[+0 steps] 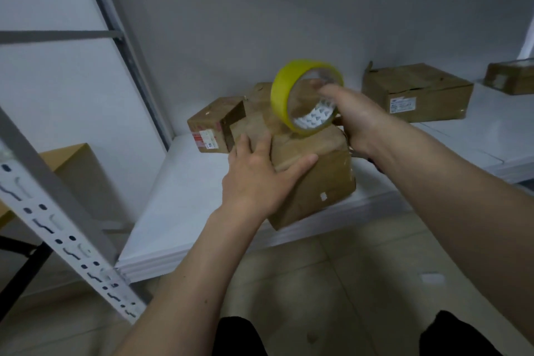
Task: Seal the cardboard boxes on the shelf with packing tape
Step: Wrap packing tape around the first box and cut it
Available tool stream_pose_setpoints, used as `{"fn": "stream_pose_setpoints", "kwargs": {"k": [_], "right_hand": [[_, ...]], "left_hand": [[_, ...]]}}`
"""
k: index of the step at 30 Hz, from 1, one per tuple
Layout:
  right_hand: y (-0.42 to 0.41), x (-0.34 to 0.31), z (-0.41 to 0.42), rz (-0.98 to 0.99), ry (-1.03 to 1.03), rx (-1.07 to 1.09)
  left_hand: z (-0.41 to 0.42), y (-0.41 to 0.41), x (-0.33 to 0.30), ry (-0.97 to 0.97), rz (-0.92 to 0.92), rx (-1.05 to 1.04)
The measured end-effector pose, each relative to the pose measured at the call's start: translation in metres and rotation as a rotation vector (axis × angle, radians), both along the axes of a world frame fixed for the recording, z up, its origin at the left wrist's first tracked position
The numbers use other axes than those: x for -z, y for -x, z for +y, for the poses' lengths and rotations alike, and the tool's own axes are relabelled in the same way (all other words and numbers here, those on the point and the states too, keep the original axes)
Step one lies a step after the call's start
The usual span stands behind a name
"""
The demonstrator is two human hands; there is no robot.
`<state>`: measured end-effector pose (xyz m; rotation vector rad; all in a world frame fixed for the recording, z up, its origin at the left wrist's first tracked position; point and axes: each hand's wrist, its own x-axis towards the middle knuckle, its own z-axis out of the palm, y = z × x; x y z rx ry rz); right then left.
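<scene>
The left hand (255,179) lies flat, pressing the box (312,179) still, so the right hand (354,118), gripping the tape (300,95), should pull it straight along the top.

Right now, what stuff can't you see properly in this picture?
All in the head view:
- Right hand fingertips: hidden inside the round yellow packing tape roll.
- Any loose tape strip: too blurred to make out.
- Top of the nearest brown cardboard box: partly covered by the left hand and the roll.
- White label on the large brown box further right: print too small.
- Far-right box: cut off by the picture edge.
</scene>
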<state>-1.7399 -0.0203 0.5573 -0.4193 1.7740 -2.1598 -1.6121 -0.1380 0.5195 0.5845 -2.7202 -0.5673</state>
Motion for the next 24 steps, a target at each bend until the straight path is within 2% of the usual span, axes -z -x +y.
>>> {"fn": "stream_pose_setpoints", "kwargs": {"k": [2,6,11,15,24], "right_hand": [[0.004,0.006,-0.001,-0.007,-0.058,0.044],[0.022,0.029,0.013,-0.193,0.007,0.124],[0.029,0.057,0.023,-0.402,0.072,0.152],[0.022,0.075,0.025,-0.481,0.092,0.101],[0.012,0.074,0.017,-0.41,0.048,0.06]], "left_hand": [[0.002,0.004,0.0,0.031,-0.078,0.018],[0.004,0.012,-0.005,0.15,-0.153,0.114],[0.0,0.015,-0.006,0.336,-0.154,0.226],[-0.001,0.017,-0.006,0.154,-0.135,0.35],[-0.011,0.01,0.004,0.154,-0.043,0.346]]}}
